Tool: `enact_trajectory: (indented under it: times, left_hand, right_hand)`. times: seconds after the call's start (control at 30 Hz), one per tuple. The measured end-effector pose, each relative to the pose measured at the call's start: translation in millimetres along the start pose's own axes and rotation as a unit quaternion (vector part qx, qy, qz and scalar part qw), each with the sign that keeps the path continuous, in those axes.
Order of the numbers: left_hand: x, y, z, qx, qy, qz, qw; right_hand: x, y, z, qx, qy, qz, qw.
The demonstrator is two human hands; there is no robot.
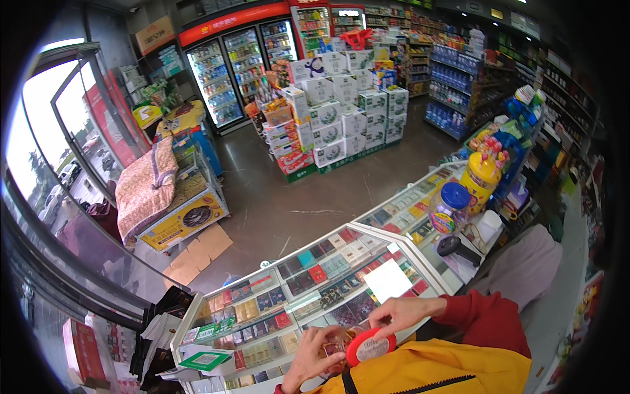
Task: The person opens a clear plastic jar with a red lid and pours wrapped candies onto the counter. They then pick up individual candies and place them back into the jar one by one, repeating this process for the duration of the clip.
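Close to my body, over the near edge of the glass counter, is a clear jar with brownish contents, tilted on its side. Its round red lid carries a pale label and faces right. My left hand wraps round the jar from the left, fingers curled over it. With bent fingers, my right hand pinches the upper rim of the red lid. Whether the lid is loose from the jar cannot be made out. Part of the jar is hidden behind my left fingers and the lid.
Rows of small packs lie under the counter's glass. A white sheet and a green code card rest on top. Along the right wing stand a blue-lidded jar, a yellow candy tub and a black handheld device. Stacked cartons stand beyond.
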State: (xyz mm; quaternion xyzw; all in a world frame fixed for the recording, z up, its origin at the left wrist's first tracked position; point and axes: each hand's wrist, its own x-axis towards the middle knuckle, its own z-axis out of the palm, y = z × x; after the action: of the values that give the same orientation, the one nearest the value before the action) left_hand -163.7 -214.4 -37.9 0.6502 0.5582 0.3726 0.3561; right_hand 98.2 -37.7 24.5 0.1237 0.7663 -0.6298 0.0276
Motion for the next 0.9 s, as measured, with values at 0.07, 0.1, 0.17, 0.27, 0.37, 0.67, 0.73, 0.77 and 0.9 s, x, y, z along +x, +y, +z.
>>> enact_trajectory:
  times: [0.07, 0.1, 0.17, 0.27, 0.37, 0.67, 0.73, 0.77, 0.9]
  left_hand:
    - [-3.8, -1.4, 4.0, -0.055, 0.043, -0.023, 0.997]
    - [-5.1, -1.7, 6.6, -0.09, 0.06, -0.045, 0.993]
    - [-13.2, -0.6, 7.5, -0.055, 0.057, -0.091, 0.993]
    - [-22.8, 2.8, 9.9, -0.079, 0.071, -0.117, 0.987]
    - [-27.4, 5.2, 3.6, -0.007, 0.067, -0.096, 0.993]
    - [-17.6, 20.1, -17.7, 0.053, -0.055, -0.033, 0.997]
    - [-15.0, 25.2, -22.7, 0.056, -0.05, -0.015, 0.997]
    - [-14.5, 26.7, -28.6, 0.052, -0.057, -0.015, 0.997]
    - [-19.0, 31.3, -48.3, 0.068, -0.063, -0.036, 0.995]
  right_hand:
    - [-12.7, -1.4, -7.5, 0.006, 0.091, -0.015, 0.996]
    - [-20.1, -1.5, -10.5, 0.029, 0.118, -0.007, 0.993]
    - [-34.4, -1.0, -10.6, 0.053, 0.166, -0.024, 0.984]
    - [-44.7, 2.3, -1.4, 0.105, 0.167, 0.004, 0.98]
    - [-52.5, 10.0, 0.0, 0.119, 0.26, -0.017, 0.958]
    - [-51.9, 114.6, -19.9, -0.552, 0.476, -0.003, 0.684]
    - [-55.1, 137.0, -20.9, -0.585, 0.462, 0.005, 0.667]
    - [-55.5, 145.6, -17.8, -0.569, 0.455, 0.024, 0.684]
    - [-59.4, 160.0, -12.7, -0.526, 0.445, 0.077, 0.72]
